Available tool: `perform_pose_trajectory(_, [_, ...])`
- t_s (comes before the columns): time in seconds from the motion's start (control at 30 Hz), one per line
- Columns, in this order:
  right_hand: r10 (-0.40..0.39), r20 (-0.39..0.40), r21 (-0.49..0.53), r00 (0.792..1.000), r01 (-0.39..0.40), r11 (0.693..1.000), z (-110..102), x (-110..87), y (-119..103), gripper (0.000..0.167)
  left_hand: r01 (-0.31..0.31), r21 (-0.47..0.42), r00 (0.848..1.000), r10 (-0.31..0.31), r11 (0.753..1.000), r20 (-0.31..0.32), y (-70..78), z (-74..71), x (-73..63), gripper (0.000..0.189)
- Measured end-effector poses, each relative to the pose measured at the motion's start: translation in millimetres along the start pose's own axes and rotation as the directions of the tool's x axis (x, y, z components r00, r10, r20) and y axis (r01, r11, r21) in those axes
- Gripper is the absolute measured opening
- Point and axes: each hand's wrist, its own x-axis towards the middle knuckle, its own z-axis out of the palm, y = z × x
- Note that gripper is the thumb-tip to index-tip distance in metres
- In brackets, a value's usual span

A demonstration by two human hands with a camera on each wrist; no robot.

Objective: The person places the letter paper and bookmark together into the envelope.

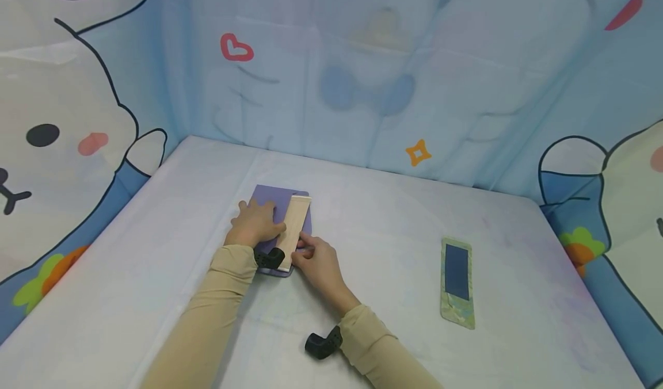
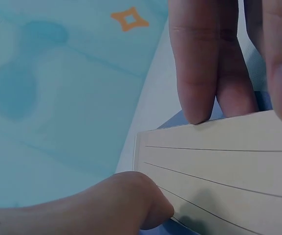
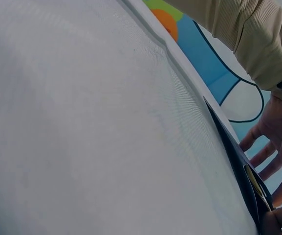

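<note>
A purple flat cover (image 1: 277,196), like a notebook or folder, lies left of the table's middle. On it lies a long cream paper strip (image 1: 294,222) with thin dark lines (image 2: 228,156). My left hand (image 1: 254,222) rests on the cover, fingers spread; its thumb (image 2: 136,200) touches one long edge of the strip and its fingertips (image 2: 199,110) the other. At the strip's lower right edge, my right hand (image 1: 321,262) pinches the paper between thumb and forefinger. From the right wrist view, the cover (image 3: 243,171) appears edge-on, with yellowish paper (image 3: 255,183) inside it.
A green patterned flat piece (image 1: 458,311) with a dark blue panel (image 1: 457,271) lies to the right on the white-covered table (image 1: 383,222). A printed blue curtain (image 1: 311,90) hangs behind and beside the table. Black wrist devices (image 1: 323,344) sit at both cuffs.
</note>
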Motion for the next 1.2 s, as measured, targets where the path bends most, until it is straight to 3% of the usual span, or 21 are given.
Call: perform_pose_trajectory(1.2, [0.012,0.02,-0.035,1.0,-0.011,0.999,-3.8,-0.3,-3.6,0.049,-0.028,0.029,1.0,0.028,0.999,0.0,9.7,4.6,-2.9,0.063])
